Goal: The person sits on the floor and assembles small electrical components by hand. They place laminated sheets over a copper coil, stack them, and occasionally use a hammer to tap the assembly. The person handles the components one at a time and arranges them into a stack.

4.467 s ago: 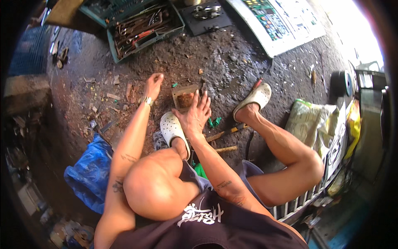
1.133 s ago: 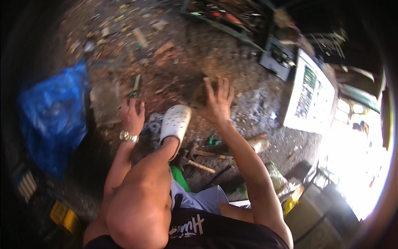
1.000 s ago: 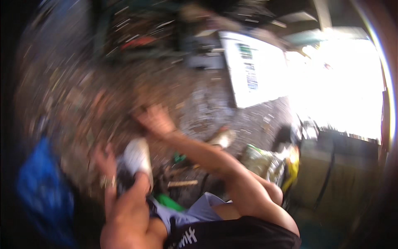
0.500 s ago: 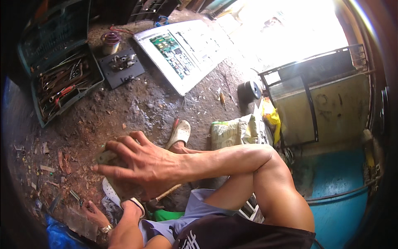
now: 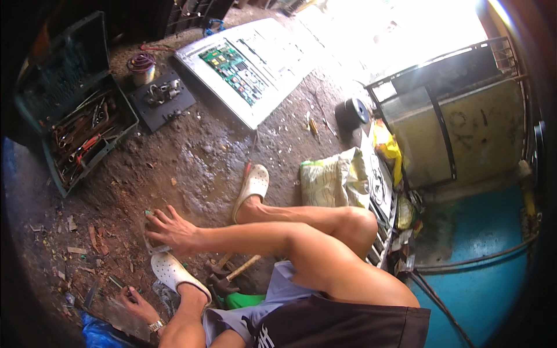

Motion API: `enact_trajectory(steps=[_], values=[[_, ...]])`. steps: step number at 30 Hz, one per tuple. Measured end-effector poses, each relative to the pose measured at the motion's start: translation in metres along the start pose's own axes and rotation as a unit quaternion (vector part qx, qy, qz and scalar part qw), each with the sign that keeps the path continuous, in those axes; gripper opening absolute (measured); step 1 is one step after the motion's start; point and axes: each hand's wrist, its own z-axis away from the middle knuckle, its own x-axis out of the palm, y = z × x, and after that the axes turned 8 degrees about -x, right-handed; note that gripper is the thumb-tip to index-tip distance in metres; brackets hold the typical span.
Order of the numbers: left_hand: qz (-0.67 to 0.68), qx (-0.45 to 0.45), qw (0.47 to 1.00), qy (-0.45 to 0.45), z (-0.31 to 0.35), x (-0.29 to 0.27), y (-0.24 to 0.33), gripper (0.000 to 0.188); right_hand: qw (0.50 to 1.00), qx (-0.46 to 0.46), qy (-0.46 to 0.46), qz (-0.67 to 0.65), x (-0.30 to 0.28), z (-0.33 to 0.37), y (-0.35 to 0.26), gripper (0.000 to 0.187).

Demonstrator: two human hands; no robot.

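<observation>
Two bare hands are busy around the left white clog (image 5: 174,271) in the head view: the right hand (image 5: 174,233), fingers spread, covers a thin flat plate (image 5: 158,250) at the clog's toe, though I can't tell whether it grips the plate or only lies on it, while the left hand (image 5: 138,305) is half curled to the clog's left, its hold, if any, unclear. I'd judge the plate mid-handling, how much is left I can't say, and neither hand touches the hammer (image 5: 242,268) right of the clog or the open toolbox (image 5: 104,156) well beyond it.
</observation>
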Motion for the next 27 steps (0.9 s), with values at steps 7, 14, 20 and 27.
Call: enact_trajectory(steps=[7,14,20,27], values=[[0.126,-0.003,0.992,0.018,-0.004,0.006,0.042,0.038,0.982,0.011,-0.152,-0.11,-0.025,-0.026,0.023,0.107],[0.063,-0.009,0.997,0.054,0.003,-0.004,0.058,0.019,0.987,0.073,-0.093,-0.105,-0.017,-0.043,0.019,0.146],[0.128,-0.087,0.987,0.03,0.031,0.008,0.055,0.018,0.978,0.099,-0.162,-0.083,-0.05,-0.041,0.012,0.133],[0.165,-0.07,0.983,0.032,0.045,0.036,0.042,0.021,0.999,0.007,-0.01,-0.048,-0.191,0.038,-0.03,0.119]])
